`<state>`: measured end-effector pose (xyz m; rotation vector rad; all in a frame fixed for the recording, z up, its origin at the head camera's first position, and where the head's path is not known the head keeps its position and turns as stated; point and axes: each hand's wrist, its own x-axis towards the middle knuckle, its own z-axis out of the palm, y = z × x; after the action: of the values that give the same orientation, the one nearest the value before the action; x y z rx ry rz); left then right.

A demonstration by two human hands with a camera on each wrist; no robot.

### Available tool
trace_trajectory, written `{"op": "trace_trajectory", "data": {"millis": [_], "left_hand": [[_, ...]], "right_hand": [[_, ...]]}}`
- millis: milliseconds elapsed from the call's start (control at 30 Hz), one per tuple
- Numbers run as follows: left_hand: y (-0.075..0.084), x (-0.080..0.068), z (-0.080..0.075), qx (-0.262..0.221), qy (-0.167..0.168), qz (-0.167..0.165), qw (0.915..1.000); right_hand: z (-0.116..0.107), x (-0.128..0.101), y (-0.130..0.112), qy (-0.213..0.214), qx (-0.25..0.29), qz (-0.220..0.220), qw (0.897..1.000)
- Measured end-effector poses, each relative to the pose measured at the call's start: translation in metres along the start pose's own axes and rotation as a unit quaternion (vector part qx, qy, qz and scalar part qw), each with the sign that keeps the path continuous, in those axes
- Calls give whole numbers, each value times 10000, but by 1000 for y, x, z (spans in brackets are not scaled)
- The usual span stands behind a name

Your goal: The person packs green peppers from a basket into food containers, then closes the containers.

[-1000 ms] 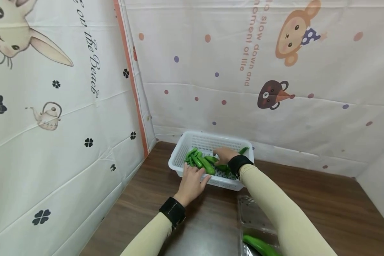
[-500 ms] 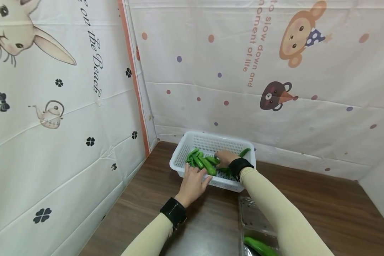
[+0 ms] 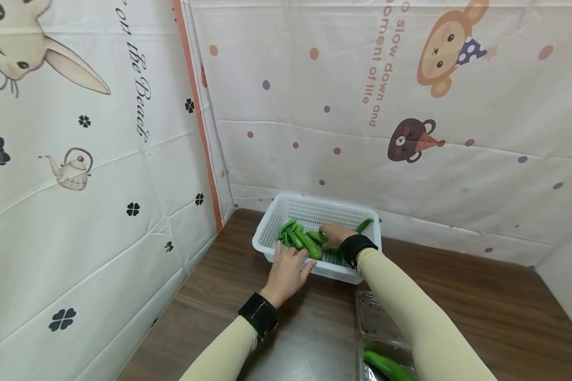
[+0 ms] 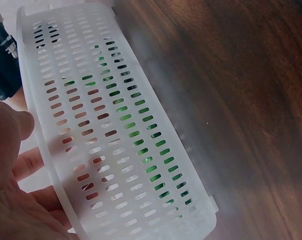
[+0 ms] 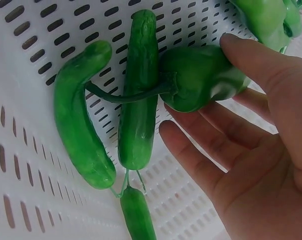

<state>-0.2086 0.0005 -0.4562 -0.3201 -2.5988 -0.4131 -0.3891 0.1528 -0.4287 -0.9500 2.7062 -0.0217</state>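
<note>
My left hand (image 3: 285, 274) holds the near rim of a white perforated plastic basket (image 4: 85, 125), its fingers reaching over the rim and its thumb above it. Inside the basket, my right hand (image 5: 256, 180) pinches a glossy green pepper (image 5: 191, 82) with a long curved stem, the thumb on top and the fingers beneath. A curved green vegetable (image 5: 80, 120) and a straight one (image 5: 139, 95) lie beside it, the stem crossing over the straight one. Several small green peppers (image 3: 291, 235) and a larger light green one (image 3: 311, 246) rest towards the left of the basket.
A clear plastic tray (image 3: 378, 320) stands on the brown wooden table (image 3: 209, 301), partly hidden by the right sleeve (image 3: 410, 307). Another long green pepper (image 3: 386, 365) lies in the tray. White printed cloth sheets (image 3: 276, 106) hang behind and at the left.
My right hand has drawn slightly lower over the basket and closed around the pepper. My left hand keeps its place at the rim, while the head view shifts a little.
</note>
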Motion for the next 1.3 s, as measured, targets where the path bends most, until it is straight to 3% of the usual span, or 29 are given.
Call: {"op": "trace_trajectory", "data": {"millis": [467, 733, 933, 1300], "left_hand": [[0, 0, 1, -11, 136, 54, 9999], [0, 1, 0, 35, 131, 81, 9999], [0, 0, 0, -72, 193, 102, 9997], [2, -3, -1, -264, 402, 77, 9988]], "right_hand": [[0, 2, 3, 71, 97, -28, 9999], [-12, -10, -2, 304, 249, -242, 9989], [-19, -17, -3, 665, 32, -561, 9962], [-33, -38, -7, 907, 41, -680, 9935]]}}
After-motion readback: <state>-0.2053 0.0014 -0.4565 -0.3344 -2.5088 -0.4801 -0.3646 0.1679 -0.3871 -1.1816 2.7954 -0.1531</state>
